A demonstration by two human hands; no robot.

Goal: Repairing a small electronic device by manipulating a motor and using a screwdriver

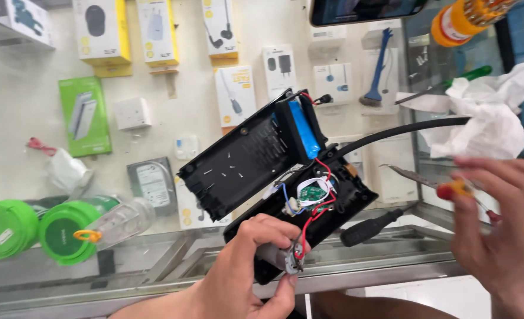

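Over glass counter (155, 266), left hand (244, 277) grips opened device (274, 177).

Black opened casing (256, 159), blue battery cell (304, 130), red and blue wires (318, 204), green round speakers (34, 229)

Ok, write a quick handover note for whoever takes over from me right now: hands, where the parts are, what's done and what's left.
Left hand: holds the opened black device by its lower end, above the glass counter.
Right hand: holds a small red-and-yellow screwdriver, clear of the device.
Done: back cover swung open, blue battery in it; circuit board and red wires exposed.
A black-handled screwdriver lies on the counter edge.
Left: the inside work and closing up; nothing looks removed yet.
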